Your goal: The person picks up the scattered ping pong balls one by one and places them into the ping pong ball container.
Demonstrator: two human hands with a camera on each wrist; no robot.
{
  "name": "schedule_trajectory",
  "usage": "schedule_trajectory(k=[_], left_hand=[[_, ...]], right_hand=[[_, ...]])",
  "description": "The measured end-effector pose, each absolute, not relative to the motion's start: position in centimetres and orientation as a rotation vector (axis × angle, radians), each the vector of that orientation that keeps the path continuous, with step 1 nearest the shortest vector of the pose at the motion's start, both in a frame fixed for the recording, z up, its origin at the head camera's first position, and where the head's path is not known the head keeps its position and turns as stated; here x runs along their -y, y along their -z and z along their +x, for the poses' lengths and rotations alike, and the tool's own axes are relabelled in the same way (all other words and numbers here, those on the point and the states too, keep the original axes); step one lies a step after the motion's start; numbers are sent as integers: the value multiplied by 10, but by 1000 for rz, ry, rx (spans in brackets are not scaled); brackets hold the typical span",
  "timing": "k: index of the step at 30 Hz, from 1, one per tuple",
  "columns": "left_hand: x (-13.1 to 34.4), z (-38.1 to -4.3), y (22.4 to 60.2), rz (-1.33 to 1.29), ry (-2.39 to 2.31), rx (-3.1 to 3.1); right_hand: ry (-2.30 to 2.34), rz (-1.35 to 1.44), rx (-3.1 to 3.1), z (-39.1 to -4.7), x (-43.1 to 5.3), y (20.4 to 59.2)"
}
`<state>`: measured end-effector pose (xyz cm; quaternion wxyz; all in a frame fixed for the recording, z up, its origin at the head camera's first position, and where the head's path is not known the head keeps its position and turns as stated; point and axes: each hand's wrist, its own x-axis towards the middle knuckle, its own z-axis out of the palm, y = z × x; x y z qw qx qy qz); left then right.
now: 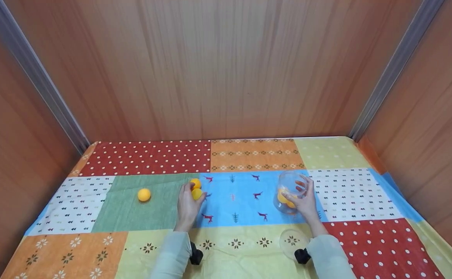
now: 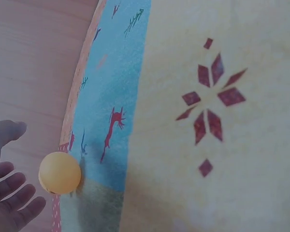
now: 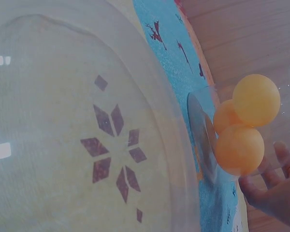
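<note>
My left hand (image 1: pixel 188 207) is at two balls near the middle of the cloth, an orange ball (image 1: pixel 195 183) and a yellower ball (image 1: pixel 197 194). In the left wrist view its thumb and fingers are spread apart beside a ball (image 2: pixel 59 172). My right hand (image 1: pixel 307 202) grips a clear jar (image 1: pixel 291 177) from its right side, fingers around the wall. Inside the jar lie three orange balls (image 3: pixel 239 150), piled near its base in the right wrist view. The jar stands on the blue patch of the cloth.
Another orange ball (image 1: pixel 144 195) lies on the green patch at left. A clear round lid (image 1: pixel 291 248) lies flat by the right wrist, large in the right wrist view. Wooden panels (image 1: pixel 245 77) enclose the patchwork cloth (image 1: pixel 233 242) at the back and sides.
</note>
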<state>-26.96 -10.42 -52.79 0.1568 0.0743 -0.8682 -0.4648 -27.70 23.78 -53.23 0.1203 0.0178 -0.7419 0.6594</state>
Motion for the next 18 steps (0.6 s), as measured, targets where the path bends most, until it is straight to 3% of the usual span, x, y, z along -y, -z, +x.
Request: schedule_trajectory(k=[18], left_hand=[[106, -276, 553, 275, 1322, 2419]], right_hand=[[-1952, 29, 2151, -277, -237, 531]])
